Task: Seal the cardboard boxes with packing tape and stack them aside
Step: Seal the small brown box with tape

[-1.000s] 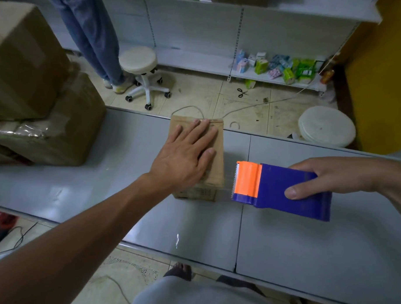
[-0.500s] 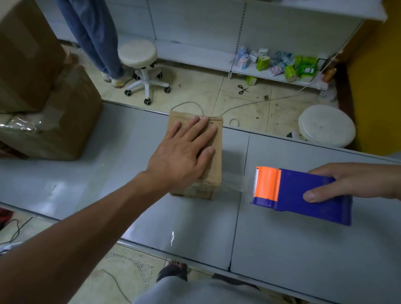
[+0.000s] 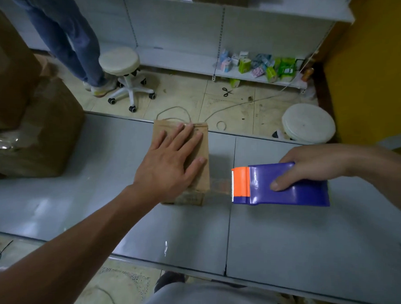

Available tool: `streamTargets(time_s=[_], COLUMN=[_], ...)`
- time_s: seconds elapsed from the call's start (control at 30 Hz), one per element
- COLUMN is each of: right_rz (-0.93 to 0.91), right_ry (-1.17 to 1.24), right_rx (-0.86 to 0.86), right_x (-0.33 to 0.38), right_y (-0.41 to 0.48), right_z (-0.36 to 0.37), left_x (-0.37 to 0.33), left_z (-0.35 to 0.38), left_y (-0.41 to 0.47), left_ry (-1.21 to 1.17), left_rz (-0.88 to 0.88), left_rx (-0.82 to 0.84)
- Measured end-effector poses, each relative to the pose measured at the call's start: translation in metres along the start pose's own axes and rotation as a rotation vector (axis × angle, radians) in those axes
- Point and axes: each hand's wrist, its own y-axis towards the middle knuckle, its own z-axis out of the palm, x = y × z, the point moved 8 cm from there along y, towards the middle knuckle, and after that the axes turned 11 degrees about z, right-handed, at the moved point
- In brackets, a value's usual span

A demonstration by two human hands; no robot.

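While the straight-fingered left grip (image 3: 170,166) presses the small brown cardboard box (image 3: 163,127) onto the grey desk (image 3: 289,251), the right grip (image 3: 316,163) clasps a purple-and-orange tape dispenser (image 3: 306,194) beside it; the box seems light, stiff, graspable by its sides.

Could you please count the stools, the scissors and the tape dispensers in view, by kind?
Stools: 2
Scissors: 1
Tape dispensers: 1
Total: 4
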Motion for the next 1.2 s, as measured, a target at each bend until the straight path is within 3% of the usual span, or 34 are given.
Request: streamTargets(time_s=[0.2,0.3,0.37,0.5,0.6,0.7,0.83,1.0,1.07,1.13,1.17,1.2], right_rz=[0.055,0.103,0.192,0.207,0.156,0.169,0.088,0.12,0.134,0.045,-0.035,-0.1], right_ry=[-0.182,-0.435,-0.53,-0.128,-0.064,-0.072,-0.048,0.009,0.083,0.367,0.626,0.919], right_rx=[-0.074,-0.22,-0.322,-0.506,-0.779,-0.919,-1.024,-0.989,-1.111,-1.231,-1.17,-0.988], right_x=[0.046,0.06,0.032,-0.031,-0.052,-0.066,-0.074,-0.077,-0.073,-0.054,-0.043,-0.029], right_y=[0.005,0.019,0.023,0.013,0.009,0.022,0.029,0.02,-0.005,-0.035,-0.035,-0.024], right_z=[0.006,0.01,0.006,0.005,0.052,0.099,0.116,0.105,0.096,0.091,0.095,0.103], left_x=[-0.001,0.002,0.003,0.003,0.001,0.004,0.002,0.002,0.002,0.002,0.002,0.002], left_z=[0.001,0.0,-0.001,-0.001,0.0,0.0,0.0,-0.001,-0.002,-0.002,-0.002,-0.003], left_y=[0.003,0.002,-0.005,-0.002,0.003,-0.001,0.001,-0.002,-0.002,-0.002,-0.002,-0.002], left_ry=[-0.006,-0.024,-0.049,-0.041,-0.02,-0.033,-0.041,-0.075,-0.076,-0.074,-0.079,-0.094], left_rz=[-0.009,-0.012,-0.013,-0.02,-0.007,-0.016,-0.015,-0.016,-0.01,-0.006,-0.006,-0.009], left_rx=[-0.009,0.001,-0.002,0.001,-0.002,-0.001,0.021,0.042,0.04,0.038,0.034,0.025])
